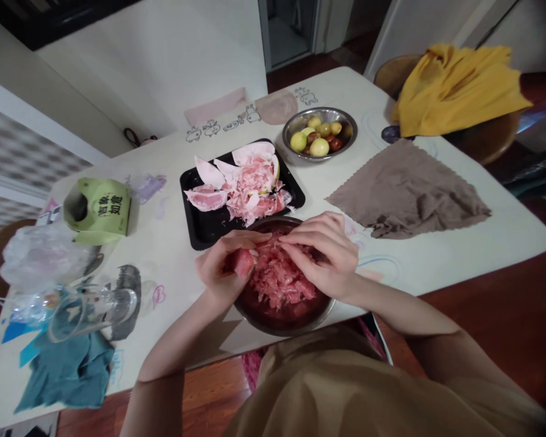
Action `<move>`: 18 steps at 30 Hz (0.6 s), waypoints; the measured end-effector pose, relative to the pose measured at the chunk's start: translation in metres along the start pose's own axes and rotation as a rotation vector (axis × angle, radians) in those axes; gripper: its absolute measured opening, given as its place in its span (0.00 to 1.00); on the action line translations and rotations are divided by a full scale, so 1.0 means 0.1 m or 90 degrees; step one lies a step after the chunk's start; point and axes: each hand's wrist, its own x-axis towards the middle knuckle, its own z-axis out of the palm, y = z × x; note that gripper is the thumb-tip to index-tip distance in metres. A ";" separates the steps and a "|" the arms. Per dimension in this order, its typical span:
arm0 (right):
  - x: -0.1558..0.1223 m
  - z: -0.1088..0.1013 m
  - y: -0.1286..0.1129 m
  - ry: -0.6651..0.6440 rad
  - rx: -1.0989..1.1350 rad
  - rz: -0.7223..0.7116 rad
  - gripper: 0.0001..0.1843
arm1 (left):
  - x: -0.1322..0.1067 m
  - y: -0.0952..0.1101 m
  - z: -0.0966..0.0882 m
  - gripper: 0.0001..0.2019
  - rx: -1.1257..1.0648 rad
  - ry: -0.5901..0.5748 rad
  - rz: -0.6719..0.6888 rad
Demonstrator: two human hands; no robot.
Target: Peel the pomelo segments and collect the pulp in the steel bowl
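Observation:
My left hand (218,262) is closed around a pink pomelo segment (242,262) at the left side of a metal bowl (286,332). Over the same bowl, my right hand (325,250) has its thumb and fingers drawn together; whatever lies between the tips is too small to make out. Torn pink pomelo flesh (284,282) fills the bowl beneath both hands. Just behind it, a black tray (195,226) bears thick pomelo peel (209,173), an unpeeled segment (205,198) and a heap of torn membranes (253,185).
A steel bowl (319,159) of green and brown fruit stands behind. To the right lie a brown cloth (407,191) and a yellow cloth (459,91) on a chair. On the left are a green bag (102,209), clear plastic (48,252), a clear jug (79,312) and a teal cloth (70,373).

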 end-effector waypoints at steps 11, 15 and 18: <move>0.49 0.03 0.49 -0.021 -0.057 0.031 0.06 | 0.03 -0.03 -0.04 0.09 0.049 -0.029 -0.146; 0.60 0.22 0.80 -0.124 -0.071 -0.009 0.07 | 0.09 -0.05 -0.06 0.08 0.077 -0.031 -0.113; 0.59 0.31 0.95 -0.198 -0.065 -0.026 0.19 | 0.12 -0.07 -0.08 0.08 0.086 -0.025 -0.090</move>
